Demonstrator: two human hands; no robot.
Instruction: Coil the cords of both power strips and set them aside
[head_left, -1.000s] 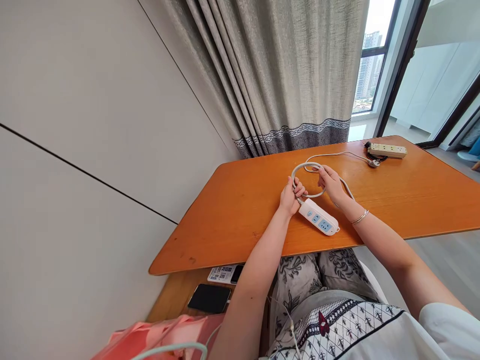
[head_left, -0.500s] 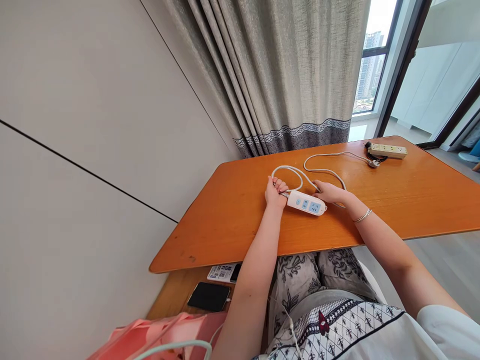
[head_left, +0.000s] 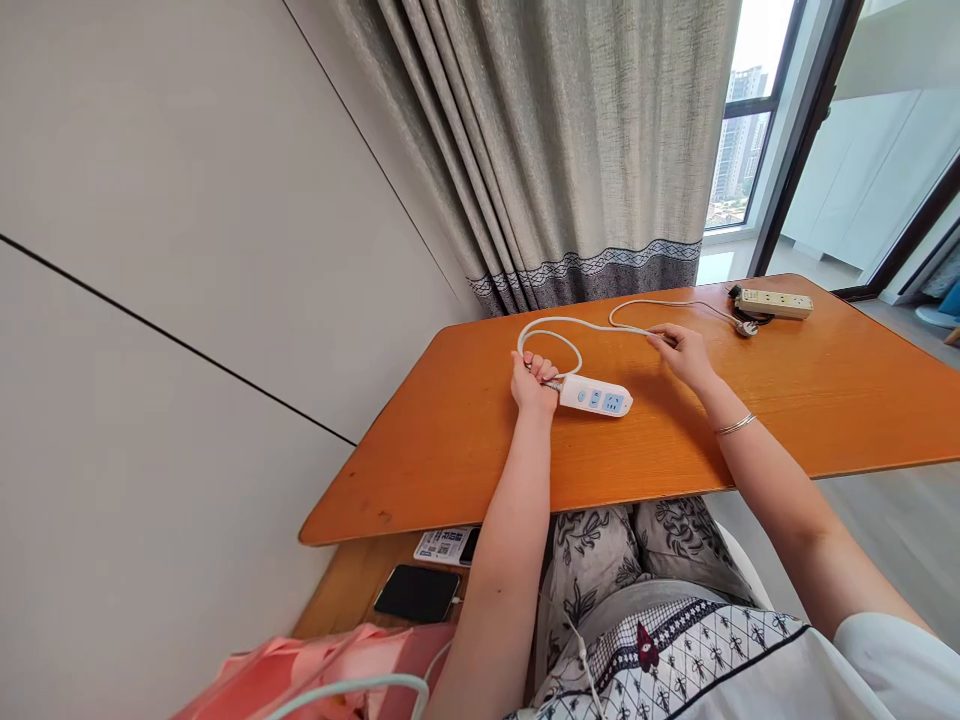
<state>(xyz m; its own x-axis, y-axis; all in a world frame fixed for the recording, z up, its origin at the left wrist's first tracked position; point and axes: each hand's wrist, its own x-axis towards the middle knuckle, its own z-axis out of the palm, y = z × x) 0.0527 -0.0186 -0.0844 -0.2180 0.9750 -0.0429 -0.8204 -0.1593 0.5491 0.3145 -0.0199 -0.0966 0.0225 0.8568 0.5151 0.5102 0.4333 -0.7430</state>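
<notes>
Since half a second ago: your left hand (head_left: 534, 382) and the white power strip (head_left: 596, 396) have slid left along the table (head_left: 465, 440). Your right hand (head_left: 682, 352) has left the strip's side and gone further out along the cord (head_left: 570, 321).

Head view:
- Step in hand, my read: drawing the cord out straight, with one loop left beside the left hand.
- Next move calls for a firm left grip so the strip doesn't drag.
- Left hand: fist closed round the cord where it enters the strip's end. The strip lies flat on the table, sockets up.
- Right hand: thumb and fingertips pinching the cord, other fingers loosely curled, low over the table.
- The plug (head_left: 745, 327) lies beyond it, just beside a second strip (head_left: 774, 301).
- A phone (head_left: 418, 593) sits on the shelf below.
</notes>
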